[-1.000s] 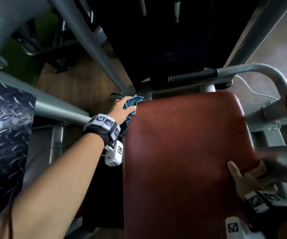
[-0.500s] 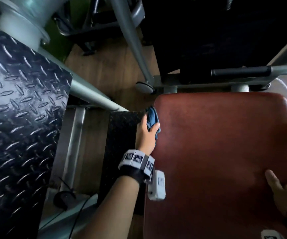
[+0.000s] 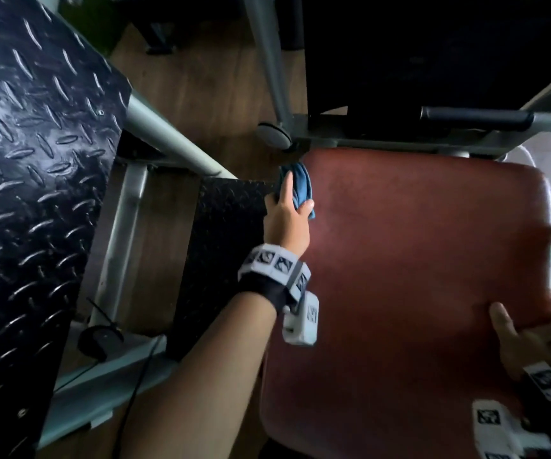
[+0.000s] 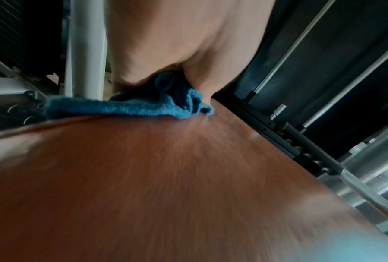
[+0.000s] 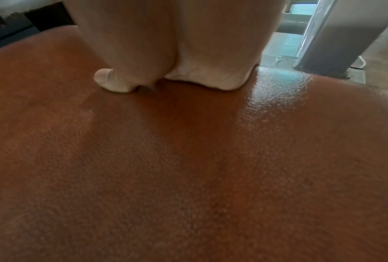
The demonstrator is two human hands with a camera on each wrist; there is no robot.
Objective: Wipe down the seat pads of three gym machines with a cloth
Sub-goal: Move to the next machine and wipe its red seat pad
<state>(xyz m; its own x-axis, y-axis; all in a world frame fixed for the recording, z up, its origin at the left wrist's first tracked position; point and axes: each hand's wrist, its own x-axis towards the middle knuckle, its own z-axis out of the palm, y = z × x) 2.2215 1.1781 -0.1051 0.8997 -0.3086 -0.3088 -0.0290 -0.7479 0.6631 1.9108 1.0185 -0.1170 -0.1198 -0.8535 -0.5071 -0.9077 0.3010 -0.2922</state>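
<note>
Wood-plank floor [image 3: 198, 94] runs under the grey steel frame [image 3: 168, 140] of a gym machine, and right in the middle sits the red-brown seat pad [image 3: 416, 276], broad and slightly glossy, filling the right half of the head view. At its far left corner, there's the blue cloth [image 3: 299, 187], bunched and folded, pressed against the pad's edge. The left hand [image 3: 287, 220] has it gripped: thumb on top at the pad side, fingers wrapped over the outer side, the cloth squeezed between them. From the left wrist view the cloth [image 4: 157, 104] lies along the pad's [image 4: 166, 177] rim under the left hand [image 4: 177, 44], one tail trailing out to the left, and the picture is streaked with blur.

Over on the other side, the right hand [image 3: 525, 339] grips the seat's near right edge, thumb lying flat on the top surface. In the right wrist view the right hand [image 5: 177, 44] bears down on the pad [image 5: 188, 168], thumb tip touching the vinyl and the fingers going over the far rim; how far they curl under, can't tell.

Left of the seat, a black diamond-tread plate [image 3: 29, 193] tilts up, with a dark rubber mat [image 3: 221, 253] on the floor between plate and pad. Beyond the pad, a black-gripped handle bar [image 3: 476, 119] crosses the frame.
</note>
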